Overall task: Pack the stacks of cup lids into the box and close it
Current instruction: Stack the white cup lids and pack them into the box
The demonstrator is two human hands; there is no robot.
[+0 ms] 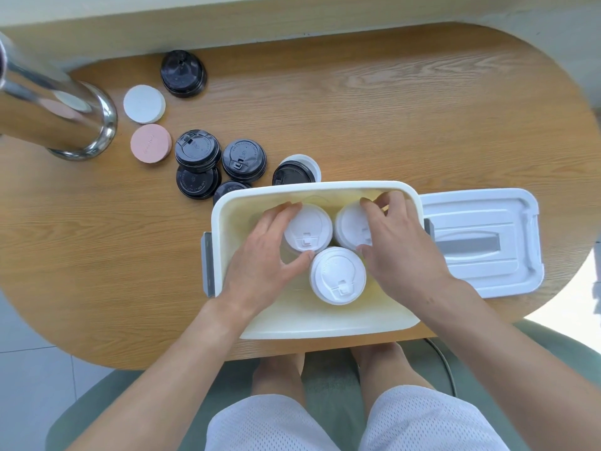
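Care suits this step: left hand (270, 252) and right hand (393, 239), each grip curled round a white lid stack (307, 231), should settle both upright, snug in the box (325, 323).

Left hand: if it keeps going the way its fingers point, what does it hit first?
The left hand grips a white cup-lid stack, fingers pointing away and right. Straight on, it probably meets the white plastic box at its far wall, though depth is unclear.
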